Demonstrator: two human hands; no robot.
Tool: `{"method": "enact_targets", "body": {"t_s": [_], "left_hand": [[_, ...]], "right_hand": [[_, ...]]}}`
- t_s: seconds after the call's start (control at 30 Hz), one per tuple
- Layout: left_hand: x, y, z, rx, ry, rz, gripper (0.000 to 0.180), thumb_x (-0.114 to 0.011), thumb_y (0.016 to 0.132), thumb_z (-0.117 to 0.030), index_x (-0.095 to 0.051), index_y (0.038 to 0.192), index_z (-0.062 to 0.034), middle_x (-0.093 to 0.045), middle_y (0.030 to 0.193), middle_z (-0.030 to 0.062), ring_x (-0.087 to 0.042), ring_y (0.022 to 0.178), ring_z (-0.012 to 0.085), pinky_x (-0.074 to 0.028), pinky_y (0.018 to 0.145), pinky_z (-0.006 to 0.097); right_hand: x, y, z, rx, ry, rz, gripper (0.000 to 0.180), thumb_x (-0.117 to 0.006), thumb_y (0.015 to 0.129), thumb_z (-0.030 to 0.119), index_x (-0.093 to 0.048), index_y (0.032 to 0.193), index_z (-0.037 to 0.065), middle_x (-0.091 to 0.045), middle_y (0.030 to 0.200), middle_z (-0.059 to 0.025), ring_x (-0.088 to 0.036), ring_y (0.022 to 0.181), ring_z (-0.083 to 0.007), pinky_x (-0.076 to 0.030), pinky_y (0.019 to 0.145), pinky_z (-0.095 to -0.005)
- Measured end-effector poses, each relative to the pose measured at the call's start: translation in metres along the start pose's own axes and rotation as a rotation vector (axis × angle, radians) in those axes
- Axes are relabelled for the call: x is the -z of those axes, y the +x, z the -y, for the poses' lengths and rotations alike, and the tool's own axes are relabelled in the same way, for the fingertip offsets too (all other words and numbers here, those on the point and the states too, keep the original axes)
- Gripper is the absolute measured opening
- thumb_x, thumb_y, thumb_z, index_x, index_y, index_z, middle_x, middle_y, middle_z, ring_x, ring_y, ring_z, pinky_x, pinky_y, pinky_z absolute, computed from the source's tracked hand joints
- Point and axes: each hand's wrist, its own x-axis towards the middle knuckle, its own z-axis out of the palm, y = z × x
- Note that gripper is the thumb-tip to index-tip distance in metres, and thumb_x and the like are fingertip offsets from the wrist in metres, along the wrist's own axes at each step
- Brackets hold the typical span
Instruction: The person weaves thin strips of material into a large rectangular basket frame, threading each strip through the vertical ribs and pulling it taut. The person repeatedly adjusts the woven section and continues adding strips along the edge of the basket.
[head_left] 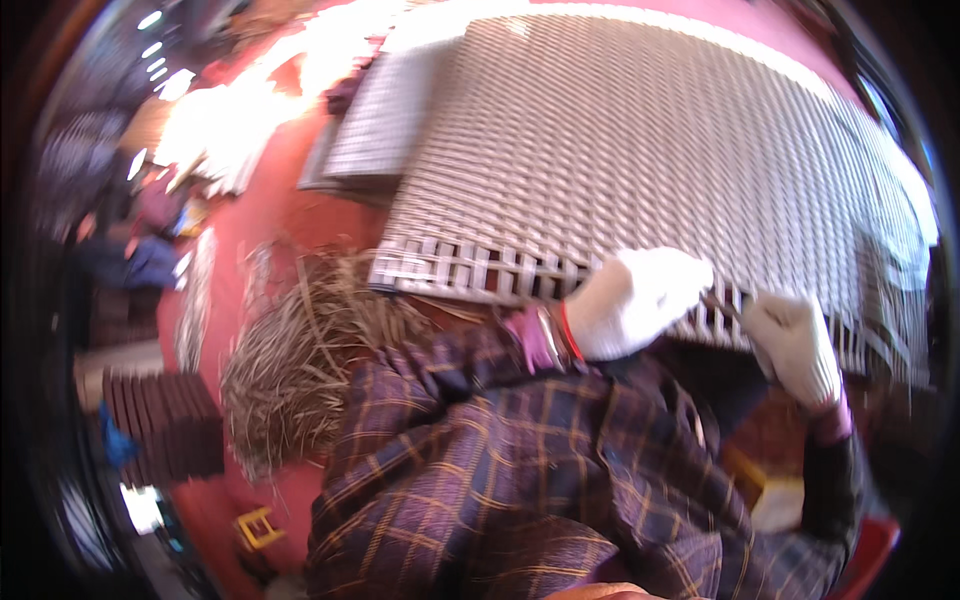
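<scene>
- The big grey woven panel [640, 150] fills the upper right of the view, lying on a red floor [270, 230], with its unfinished near edge right at the hands.
- Left hand [635, 300], in a white glove, is curled over that near edge, pinching what looks like a strip (too blurry to be sure what's in the grip).
- Right hand [797, 345], also white-gloved, is closed into a fist just beside it at the same edge; can't tell what it's clutching.
- A plaid sleeve [480, 450] runs up to the left hand.
- A heap of loose straw-coloured strips [300, 360] sits just left of the sleeve.
- Smaller grey woven mats [385, 110] lie stacked behind.
- Dark ribbed stack [165, 420] at far left, and a small yellow frame-shaped thing [255, 527] low down.
</scene>
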Motion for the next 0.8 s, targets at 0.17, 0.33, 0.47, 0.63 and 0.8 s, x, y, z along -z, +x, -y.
{"method": "enact_targets", "body": {"t_s": [0.17, 0.33, 0.47, 0.63, 0.8], "left_hand": [[0.012, 0.034, 0.003, -0.291, 0.135, 0.246, 0.018, -0.076, 0.096, -0.008, -0.079, 0.112, -0.0002, -0.08, 0.103, 0.0148, -0.079, 0.087, 0.0277, -0.065, 0.075, 0.035], [0.028, 0.024, 0.009, -0.275, 0.479, 0.483, 0.016, -0.073, 0.097, -0.013, -0.079, 0.109, -0.0055, -0.077, 0.104, 0.0098, -0.076, 0.089, 0.0259, -0.061, 0.073, 0.037], [0.002, 0.023, 0.009, -0.421, 0.511, 0.35, 0.011, -0.075, 0.095, -0.017, -0.077, 0.099, -0.008, -0.07, 0.094, 0.0077, -0.07, 0.085, 0.0272, -0.057, 0.072, 0.041], [-0.005, 0.016, 0.011, -0.316, 0.511, 0.411, 0.012, -0.076, 0.094, -0.018, -0.076, 0.098, -0.0063, -0.068, 0.092, 0.0072, -0.069, 0.081, 0.0266, -0.055, 0.068, 0.041], [-0.01, 0.011, 0.018, -0.056, 0.319, 0.544, 0.025, -0.08, 0.089, -0.032, -0.078, 0.096, -0.0085, -0.074, 0.089, 0.0107, -0.073, 0.08, 0.0329, -0.058, 0.071, 0.044]], "right_hand": [[-0.003, 0.006, -0.018, 0.122, 0.161, 0.007, 0.028, -0.066, 0.108, 0.026, -0.076, 0.097, 0.002, -0.055, 0.059, 0.0048, -0.048, 0.049, -0.0036, -0.037, 0.047, -0.0238], [-0.007, 0.018, -0.035, -0.002, 0.034, -0.002, 0.03, -0.059, 0.11, 0.026, -0.077, 0.114, 0.002, -0.065, 0.067, -0.0019, -0.062, 0.053, -0.0071, -0.05, 0.05, -0.0239], [-0.002, 0.022, -0.026, 0.003, -0.087, 0.075, 0.028, -0.058, 0.109, 0.022, -0.076, 0.113, 0.001, -0.069, 0.069, -0.0059, -0.066, 0.054, -0.0102, -0.054, 0.05, -0.0261], [0.001, 0.026, -0.021, 0.009, -0.058, 0.1, 0.026, -0.055, 0.108, 0.016, -0.075, 0.115, 0.0, -0.069, 0.069, -0.0055, -0.067, 0.052, -0.0127, -0.055, 0.048, -0.0264], [-0.015, 0.041, -0.021, -0.055, -0.209, 0.341, 0.029, -0.05, 0.109, 0.013, -0.068, 0.127, -0.002, -0.066, 0.065, -0.0035, -0.067, 0.052, -0.012, -0.055, 0.05, -0.0271]]}}
